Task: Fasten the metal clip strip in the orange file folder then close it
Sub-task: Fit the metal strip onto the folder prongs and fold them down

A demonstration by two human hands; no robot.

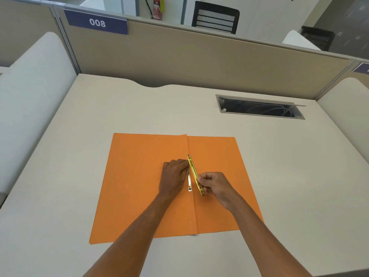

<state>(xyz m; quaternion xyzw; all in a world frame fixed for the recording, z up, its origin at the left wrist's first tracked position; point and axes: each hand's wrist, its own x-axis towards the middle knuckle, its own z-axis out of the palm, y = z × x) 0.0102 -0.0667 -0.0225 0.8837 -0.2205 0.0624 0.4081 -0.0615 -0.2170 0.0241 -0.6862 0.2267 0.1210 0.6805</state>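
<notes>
The orange file folder (139,196) lies open and flat on the desk, its fold running down the middle. A gold metal clip strip (194,170) slants across the fold, its far end at the crease. My right hand (216,186) pinches the strip near its lower end. My left hand (173,176) rests on the left leaf, its fingertips touching the strip's upper part. A silver metal prong (189,181) lies along the fold between my hands, partly hidden by the left one.
The beige desk (79,156) is ringed by partition walls. An open cable hatch (261,107) with wires sits in the desk at the back right. A black chair (215,17) stands beyond the partition.
</notes>
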